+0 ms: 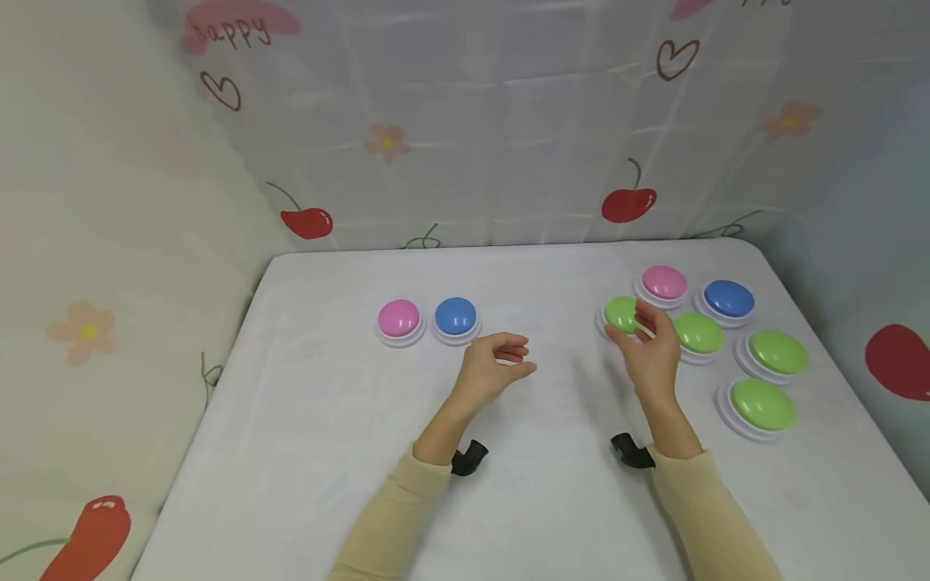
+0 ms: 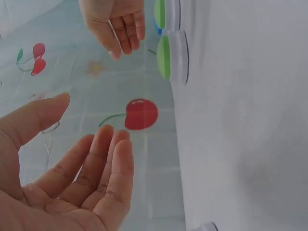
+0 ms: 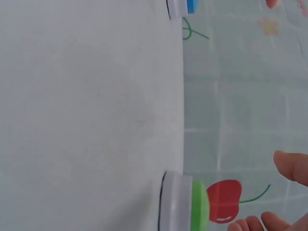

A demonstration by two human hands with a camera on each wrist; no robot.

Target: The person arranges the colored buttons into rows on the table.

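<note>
My left hand hovers over the white table, nearest the blue push button; its fingers are loosely bent, and the left wrist view shows nothing in them. To the left of the blue button is a pink push button. My right hand is raised at a green push button, partly covering it, thumb and fingers apart. Another green button lies just right of that hand. In the right wrist view, the fingertips appear beside a green button, with a gap between them.
Behind the right hand are a second pink button and a second blue button. Two more green buttons stand near the table's right edge. A printed curtain hangs behind the table. Black wrist pieces project inward from both wrists.
</note>
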